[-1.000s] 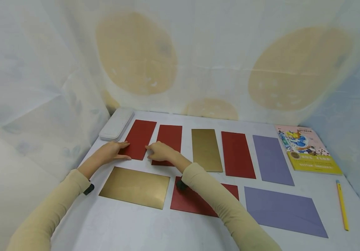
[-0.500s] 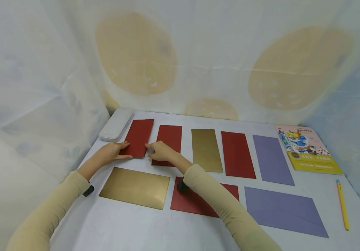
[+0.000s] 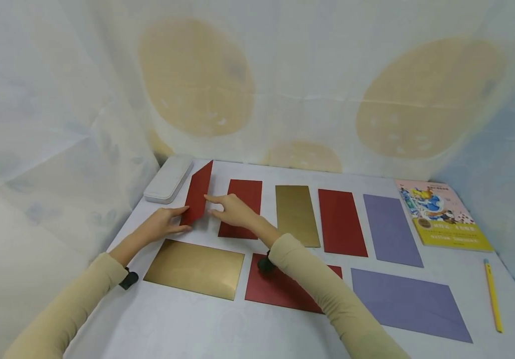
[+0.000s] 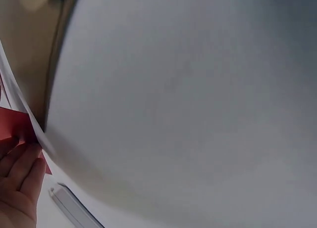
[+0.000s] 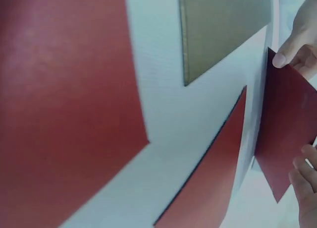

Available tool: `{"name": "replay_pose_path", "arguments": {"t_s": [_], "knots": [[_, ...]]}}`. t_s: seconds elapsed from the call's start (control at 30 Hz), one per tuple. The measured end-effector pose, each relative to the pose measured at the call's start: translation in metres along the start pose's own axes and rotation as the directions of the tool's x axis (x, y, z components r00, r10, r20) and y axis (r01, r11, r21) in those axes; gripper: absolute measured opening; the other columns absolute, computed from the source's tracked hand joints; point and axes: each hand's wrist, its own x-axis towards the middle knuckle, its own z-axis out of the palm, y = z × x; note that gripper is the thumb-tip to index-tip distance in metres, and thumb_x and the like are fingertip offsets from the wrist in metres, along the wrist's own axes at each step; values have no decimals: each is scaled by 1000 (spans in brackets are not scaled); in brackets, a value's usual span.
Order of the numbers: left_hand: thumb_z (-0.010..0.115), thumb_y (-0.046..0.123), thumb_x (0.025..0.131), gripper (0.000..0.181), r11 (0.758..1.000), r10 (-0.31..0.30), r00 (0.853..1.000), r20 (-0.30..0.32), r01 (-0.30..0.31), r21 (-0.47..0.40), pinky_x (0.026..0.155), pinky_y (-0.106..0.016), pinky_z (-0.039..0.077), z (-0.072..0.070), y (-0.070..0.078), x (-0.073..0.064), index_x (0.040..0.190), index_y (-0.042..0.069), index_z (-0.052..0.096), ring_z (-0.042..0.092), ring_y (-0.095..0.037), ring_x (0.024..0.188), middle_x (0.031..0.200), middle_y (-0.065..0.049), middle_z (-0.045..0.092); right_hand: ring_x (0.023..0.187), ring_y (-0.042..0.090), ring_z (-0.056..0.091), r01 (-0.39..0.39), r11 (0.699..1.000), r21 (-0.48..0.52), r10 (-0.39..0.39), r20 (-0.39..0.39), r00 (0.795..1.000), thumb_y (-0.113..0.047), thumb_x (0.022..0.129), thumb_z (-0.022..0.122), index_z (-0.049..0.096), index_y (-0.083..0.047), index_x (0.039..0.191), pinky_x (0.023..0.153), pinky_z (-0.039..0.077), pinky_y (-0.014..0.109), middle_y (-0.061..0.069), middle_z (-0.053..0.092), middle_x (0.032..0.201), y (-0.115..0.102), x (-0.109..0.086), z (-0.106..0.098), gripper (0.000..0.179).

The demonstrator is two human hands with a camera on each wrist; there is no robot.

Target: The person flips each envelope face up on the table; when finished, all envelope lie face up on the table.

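A thin red rectangular card (image 3: 197,193) at the back left stands tilted on the white table, its right side raised. My left hand (image 3: 164,222) pinches its near left part; in the right wrist view the thumb of this left hand (image 5: 300,43) lies on the card's face (image 5: 286,126). The fingertips of my right hand (image 3: 234,209) hold the raised right edge, index finger stretched along to it. Lower in the right wrist view, the right hand's fingers (image 5: 303,176) meet the card's edge. The left wrist view catches the left hand (image 4: 20,183) against red card.
More flat cards lie around: red (image 3: 248,192), gold (image 3: 296,214), red (image 3: 341,222) and purple (image 3: 393,229) behind; gold (image 3: 196,269), red (image 3: 261,289) and purple (image 3: 412,304) in front. A white case (image 3: 168,178), a book (image 3: 441,214) and a yellow pencil (image 3: 493,296) lie at the sides.
The back-left red card lay flat one second ago; its right side has risen and it now tilts steeply. My right hand has moved slightly up with that edge; the left has barely shifted.
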Motion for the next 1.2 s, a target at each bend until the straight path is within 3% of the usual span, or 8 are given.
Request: {"name": "replay_pose_path", "arguments": {"t_s": [0.17,0.43,0.53,0.67,0.73,0.8,0.97,1.2], "knots": [[77,19,83,66,991,-13,1000,-6,12,-135,91,-47,48,4,4,-1,136,-8,49,59,-35,113,126,-26,57,45,7,20,36,999,-18,-37,-45,998,-20,96,62,46,-10,143,48,30,19,-6,34,49,-1,7,-2,51],[74,9,86,62,954,-27,1000,-15,21,-299,89,-44,48,10,15,-4,137,-11,46,58,-40,113,130,-28,54,43,7,23,42,999,-8,-43,-96,994,-13,97,57,48,-12,143,47,31,19,-4,33,49,-2,14,-12,46],[73,9,87,61,946,-37,999,-17,30,-324,88,-43,49,12,19,-4,136,-13,45,58,-40,112,131,-29,52,44,7,24,47,998,-31,-50,-99,994,-8,97,55,50,-11,141,48,31,19,1,45,54,-3,16,-16,45],[71,10,88,60,942,-58,998,-11,51,-332,88,-43,49,15,23,-4,135,-15,44,58,-41,112,130,-31,52,46,7,22,69,995,-68,-75,-91,993,-5,96,54,51,-9,140,51,32,19,10,70,103,-4,19,-20,44],[71,10,88,59,939,-67,998,-9,60,-340,88,-43,49,15,24,-4,135,-15,44,57,-41,113,130,-31,52,48,7,20,76,993,-93,-83,-80,993,-5,96,54,51,-9,140,52,31,19,9,61,129,-5,21,-21,44],[70,9,88,59,940,-66,998,-17,56,-338,89,-43,48,16,26,-4,135,-15,44,56,-42,114,130,-31,51,49,7,19,77,990,-117,-86,-68,994,-5,96,54,51,-10,140,52,30,19,7,51,139,-5,22,-22,44],[74,7,85,65,966,-17,990,-141,-20,-258,91,-47,47,12,35,-9,140,-9,42,56,-40,115,133,-28,51,49,7,18,63,986,-152,-71,-42,997,-7,97,53,49,-12,142,48,28,18,8,49,140,-8,25,-22,45],[78,5,81,70,984,100,925,-366,-147,-104,89,-46,48,-2,50,-12,142,2,45,58,-35,114,134,-18,53,47,7,20,62,985,-159,-68,-33,997,-6,96,54,49,-12,142,48,29,18,10,49,140,-12,28,-22,46]]}}
